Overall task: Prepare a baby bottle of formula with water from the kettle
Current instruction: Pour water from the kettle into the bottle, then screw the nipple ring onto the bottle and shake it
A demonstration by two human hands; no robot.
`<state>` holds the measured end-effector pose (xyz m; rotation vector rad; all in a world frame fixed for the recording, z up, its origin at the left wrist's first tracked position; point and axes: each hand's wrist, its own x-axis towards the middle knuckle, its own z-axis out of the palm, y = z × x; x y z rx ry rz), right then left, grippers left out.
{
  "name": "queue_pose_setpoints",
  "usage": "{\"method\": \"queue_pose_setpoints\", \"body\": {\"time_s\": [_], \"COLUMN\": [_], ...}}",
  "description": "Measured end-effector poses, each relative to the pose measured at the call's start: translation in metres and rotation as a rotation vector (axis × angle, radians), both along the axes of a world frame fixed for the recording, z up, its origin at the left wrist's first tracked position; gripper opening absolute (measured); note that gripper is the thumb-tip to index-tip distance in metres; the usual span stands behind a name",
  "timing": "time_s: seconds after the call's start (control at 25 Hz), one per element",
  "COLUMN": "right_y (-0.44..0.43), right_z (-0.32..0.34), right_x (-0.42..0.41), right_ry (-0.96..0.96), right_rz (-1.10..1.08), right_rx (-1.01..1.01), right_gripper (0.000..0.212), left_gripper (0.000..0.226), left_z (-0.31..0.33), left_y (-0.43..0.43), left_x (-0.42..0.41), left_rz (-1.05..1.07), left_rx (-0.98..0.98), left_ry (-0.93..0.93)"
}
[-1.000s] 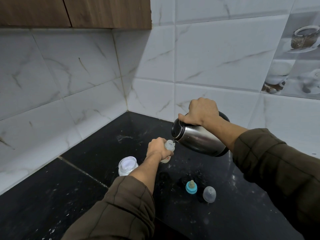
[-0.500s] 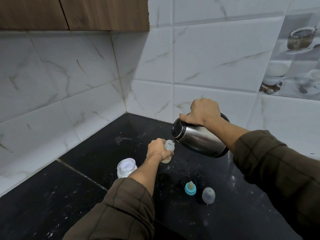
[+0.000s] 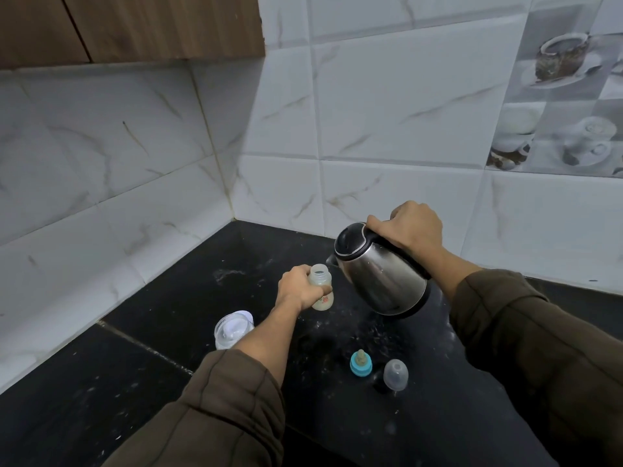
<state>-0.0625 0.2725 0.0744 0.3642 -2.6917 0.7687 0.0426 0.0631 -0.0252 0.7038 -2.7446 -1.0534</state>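
My left hand grips a small clear baby bottle that stands open-topped on the black counter, with pale liquid in it. My right hand holds the black handle of a steel kettle. The kettle is lifted off the counter and leans left, its spout just right of the bottle's mouth. A teal ring with the teat and a clear dome cap lie on the counter in front of the kettle.
A clear jar with white powder stands left of my left forearm. White marble tiles form the corner walls close behind, and a wooden cabinet hangs above the left wall. White specks dot the counter.
The kettle has tipped back toward upright and its spout has drawn away from the bottle's mouth. The left hand still holds the bottle in the same spot.
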Motion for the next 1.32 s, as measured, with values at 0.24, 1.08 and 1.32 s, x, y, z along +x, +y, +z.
{"method": "queue_pose_setpoints", "body": {"time_s": [0.24,1.08,1.32], "right_y": [0.017,0.045,0.045], "right_z": [-0.035,-0.091,-0.085], "right_x": [-0.007,-0.035,-0.036], "right_ry": [-0.129,-0.274,-0.293], "right_rz": [-0.061,-0.015,-0.007], "right_rx": [-0.208,-0.338,-0.135], "right_gripper": [0.057,0.053,0.048], "left_gripper": [0.049,0.050,0.053], "left_z": [-0.009,-0.015,-0.014], "left_y": [0.004,0.023,0.022], "left_x": [0.000,-0.006,0.001], "left_rz": [0.022,0.019,0.006], "left_rx": [0.006,0.017,0.023], "left_ry": [-0.039,-0.099,-0.090]}}
